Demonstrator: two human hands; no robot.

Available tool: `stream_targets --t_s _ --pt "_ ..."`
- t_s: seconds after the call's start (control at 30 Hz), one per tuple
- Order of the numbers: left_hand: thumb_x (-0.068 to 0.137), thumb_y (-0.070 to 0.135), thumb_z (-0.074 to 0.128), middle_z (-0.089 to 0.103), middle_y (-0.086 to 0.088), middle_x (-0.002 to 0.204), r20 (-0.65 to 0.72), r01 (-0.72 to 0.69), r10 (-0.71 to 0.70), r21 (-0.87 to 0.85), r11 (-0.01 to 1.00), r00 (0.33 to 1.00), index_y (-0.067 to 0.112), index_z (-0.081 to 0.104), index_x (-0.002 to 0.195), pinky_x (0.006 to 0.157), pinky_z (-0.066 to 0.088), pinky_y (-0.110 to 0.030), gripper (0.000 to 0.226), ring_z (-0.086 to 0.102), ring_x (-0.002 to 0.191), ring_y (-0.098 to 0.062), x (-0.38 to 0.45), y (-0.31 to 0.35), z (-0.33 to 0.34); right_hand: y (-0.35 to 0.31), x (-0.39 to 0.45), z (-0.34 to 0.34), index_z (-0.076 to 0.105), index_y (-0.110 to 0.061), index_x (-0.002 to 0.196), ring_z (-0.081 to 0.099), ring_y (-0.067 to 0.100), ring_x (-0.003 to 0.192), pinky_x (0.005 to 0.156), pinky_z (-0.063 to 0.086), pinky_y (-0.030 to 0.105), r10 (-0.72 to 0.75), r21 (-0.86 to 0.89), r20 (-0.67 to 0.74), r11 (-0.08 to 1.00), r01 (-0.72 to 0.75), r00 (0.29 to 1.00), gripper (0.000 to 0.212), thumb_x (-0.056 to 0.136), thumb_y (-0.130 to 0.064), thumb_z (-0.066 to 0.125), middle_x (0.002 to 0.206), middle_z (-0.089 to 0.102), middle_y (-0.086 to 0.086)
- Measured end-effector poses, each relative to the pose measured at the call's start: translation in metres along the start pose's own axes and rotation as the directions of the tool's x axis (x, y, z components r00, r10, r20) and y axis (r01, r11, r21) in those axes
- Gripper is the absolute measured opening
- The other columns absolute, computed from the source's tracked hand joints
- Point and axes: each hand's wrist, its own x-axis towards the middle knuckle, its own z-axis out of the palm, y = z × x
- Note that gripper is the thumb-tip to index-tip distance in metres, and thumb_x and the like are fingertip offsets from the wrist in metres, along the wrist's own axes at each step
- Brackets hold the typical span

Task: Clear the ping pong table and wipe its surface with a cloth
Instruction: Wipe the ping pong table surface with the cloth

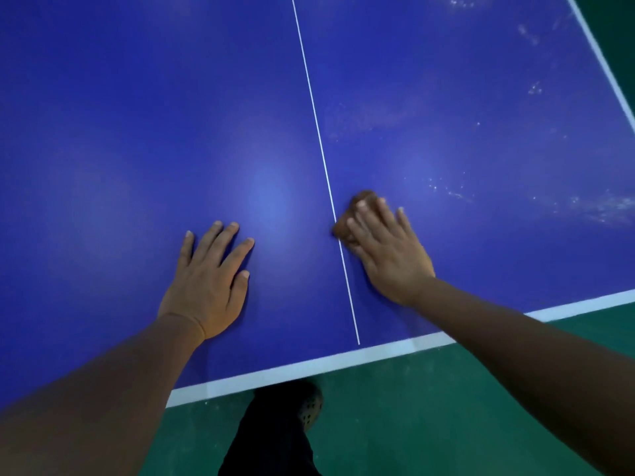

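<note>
Brown crumpled cloth (pixel 350 219) lies under our flat right hand (pixel 386 249); dusty smears (pixel 446 190) spread toward the table's (pixel 137 132) right edge.

Green floor (pixel 446 407) below; soft overhead light glare, no walls visible.

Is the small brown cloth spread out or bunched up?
Bunched up: the small brown cloth shows as a compact wad under the right hand's flat fingers.
</note>
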Motion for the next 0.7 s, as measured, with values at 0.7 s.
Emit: stream_targets --t_s 0.7 --pt "0.094 0.037 0.030 0.042 -0.016 0.147 -0.203 0.388 -0.433 -0.227 0.893 0.878 0.011 0.054 0.132 0.120 0.015 -0.057 0.052 0.033 0.140 -0.033 0.205 0.021 -0.022 0.059 0.213 -0.011 0.037 -0.025 0.154 0.008 0.029 0.154 0.122 0.012 0.057 -0.504 0.041 0.060 0.863 0.503 0.861 0.051 0.106 -0.041 0.028 0.166 0.021 -0.001"
